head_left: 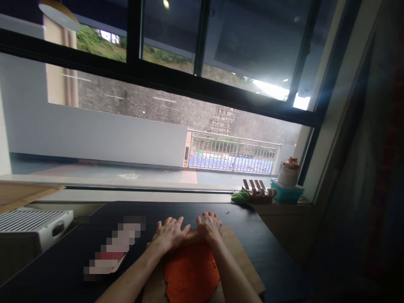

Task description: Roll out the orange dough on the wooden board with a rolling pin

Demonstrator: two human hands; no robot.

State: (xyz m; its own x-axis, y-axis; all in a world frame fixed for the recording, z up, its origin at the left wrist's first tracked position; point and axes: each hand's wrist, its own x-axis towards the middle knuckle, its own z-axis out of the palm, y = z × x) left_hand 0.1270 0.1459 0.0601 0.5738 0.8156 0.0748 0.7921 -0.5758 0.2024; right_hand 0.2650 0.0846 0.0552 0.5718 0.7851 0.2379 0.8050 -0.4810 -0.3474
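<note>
An orange, flattened sheet of dough or clay [192,273] lies on a wooden board [241,261]. Across its far end runs a pale wooden rolling pin [193,238], seen only between my hands. My left hand [170,233] rests palm down on the pin's left part, fingers stretched forward and thumb apart. On the right part lies my right hand [210,227], also palm down with its fingers extended. Both hands hide the pin's ends. Neither hand appears wrapped round it.
The board stands on a dark table [271,248]. To the left lies a flat, pixelated object [116,248], beside a white slatted appliance [34,223]. A teal box [287,191] with a white jar [288,174] and a green cloth-like item [240,196] sit by the window.
</note>
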